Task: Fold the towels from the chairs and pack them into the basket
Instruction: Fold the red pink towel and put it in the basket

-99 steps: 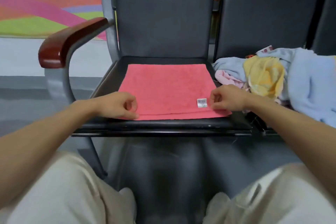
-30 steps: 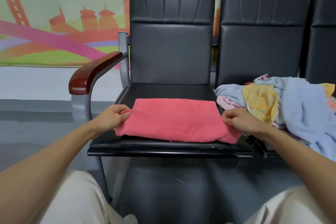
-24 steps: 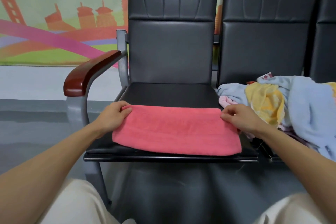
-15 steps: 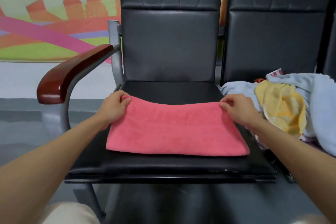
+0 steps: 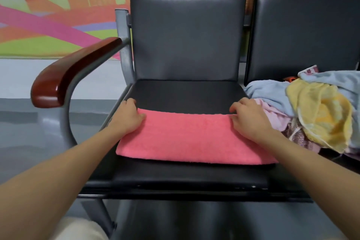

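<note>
Folded coral-pink terry towel [image 5: 187, 138] on black padded chair seat [image 5: 187, 93], mid-frame.
Left hand [image 5: 127, 118] and right hand [image 5: 248, 121] pinch its far corners (fingers curled).

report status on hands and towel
Left hand, right hand grip pink towel far corners. Folded, flat on chair seat. Towel pile beside right hand.

Pink towel [image 5: 191, 138]: fluffy terry cloth. Seat [image 5: 187, 93]: matt black leatherette. Armrest [image 5: 74, 72]: glossy wood.
</note>
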`<state>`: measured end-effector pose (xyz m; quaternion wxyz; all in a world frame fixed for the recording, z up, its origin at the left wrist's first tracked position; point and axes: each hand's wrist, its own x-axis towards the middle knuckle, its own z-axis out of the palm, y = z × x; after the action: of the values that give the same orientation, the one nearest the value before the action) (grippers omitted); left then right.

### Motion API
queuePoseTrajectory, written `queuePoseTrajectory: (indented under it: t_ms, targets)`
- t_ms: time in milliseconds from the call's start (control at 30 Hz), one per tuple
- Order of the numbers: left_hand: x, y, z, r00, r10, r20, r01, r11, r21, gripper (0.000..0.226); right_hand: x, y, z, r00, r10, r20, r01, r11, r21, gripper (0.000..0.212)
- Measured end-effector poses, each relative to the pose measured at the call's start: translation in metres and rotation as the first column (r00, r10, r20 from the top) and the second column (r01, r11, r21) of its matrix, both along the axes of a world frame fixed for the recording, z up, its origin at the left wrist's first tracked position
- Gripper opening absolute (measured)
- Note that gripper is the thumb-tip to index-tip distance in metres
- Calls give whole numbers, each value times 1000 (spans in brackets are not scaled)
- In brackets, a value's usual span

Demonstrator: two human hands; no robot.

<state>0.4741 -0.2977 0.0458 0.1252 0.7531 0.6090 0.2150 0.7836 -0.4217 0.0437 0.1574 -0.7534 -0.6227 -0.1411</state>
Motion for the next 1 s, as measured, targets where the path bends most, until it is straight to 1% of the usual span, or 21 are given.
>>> queuePoseTrajectory:
  t_ms: [100, 167, 200, 233, 267, 333, 400, 433, 467, 500, 533, 567, 633, 667, 700, 733, 767, 800, 867, 933, 1000]
  targets:
    - [-1, -17, 5, 965, 185, -186, -215, 964, -157, 72, -34, -6, 3, 986, 155, 55, -150, 985, -83, 23]
    - [-1, -31, 5, 943, 191, -273, -255, 941, -222, 82, -51, -8, 5, 977, 213, 10, -209, 965, -159, 25]
    - [-2, -37, 5, 935, 172, -309, -251, 939, -237, 80, -57, -9, 5, 970, 242, -36, -244, 947, -208, 27]
    - [-4, -40, 4, 931, 152, -332, -241, 939, -245, 72, -61, -10, 4, 959, 274, -75, -284, 923, -258, 30]
    - [-7, -42, 5, 934, 131, -333, -221, 942, -251, 58, -63, -11, 3, 949, 301, -95, -315, 902, -295, 34]
    - [-12, -45, 7, 968, 96, -233, -161, 947, -278, 30, -65, -16, 1, 937, 325, -124, -348, 885, -309, 38]
    - [-15, -52, 14, 996, 66, -57, -81, 939, -336, 20, -65, -21, 1, 924, 339, -175, -376, 885, -274, 39]
    - [-17, -55, 19, 993, 88, 83, -50, 923, -382, 17, -64, -23, 1, 916, 346, -201, -391, 882, -264, 38]
    - [-19, -59, 24, 959, 140, 248, -11, 889, -457, 13, -64, -25, 2, 909, 351, -225, -403, 877, -260, 38]
    - [-23, -62, 30, 890, 216, 402, 42, 838, -545, 13, -64, -27, 2, 900, 357, -249, -416, 874, -253, 37]
    - [-28, -64, 35, 806, 295, 513, 112, 776, -621, 18, -63, -30, 3, 892, 360, -274, -427, 870, -248, 36]
    - [-32, -66, 38, 728, 361, 583, 183, 717, -672, 23, -63, -31, 4, 882, 358, -305, -436, 866, -243, 34]
    - [-37, -69, 43, 561, 467, 684, 313, 645, -697, 19, -61, -34, 7, 857, 348, -380, -451, 864, -224, 30]
    - [-36, -71, 45, 457, 501, 735, 380, 637, -671, 17, -59, -35, 9, 844, 336, -417, -449, 869, -209, 29]
    - [-33, -73, 47, 360, 520, 775, 429, 645, -632, 18, -57, -36, 11, 836, 320, -446, -437, 880, -187, 29]
    - [-26, -76, 51, 291, 517, 805, 463, 660, -592, 18, -53, -36, 13, 835, 300, -461, -411, 897, -162, 31]
    - [-18, -81, 55, 245, 502, 829, 483, 678, -554, 16, -49, -37, 15, 840, 276, -467, -375, 917, -134, 33]
    - [-9, -85, 58, 218, 483, 848, 491, 697, -523, 11, -43, -38, 17, 848, 247, -469, -330, 938, -102, 35]
    - [15, -94, 64, 212, 437, 874, 495, 723, -481, 7, -31, -43, 22, 840, 186, -510, -230, 973, -25, 34]
    - [41, -100, 69, 224, 393, 892, 508, 734, -451, 10, -14, -47, 25, 797, 127, -590, -125, 991, 45, 32]
    - [69, -106, 72, 207, 367, 907, 556, 719, -418, 15, 6, -54, 27, 736, 62, -675, -3, 996, 88, 30]
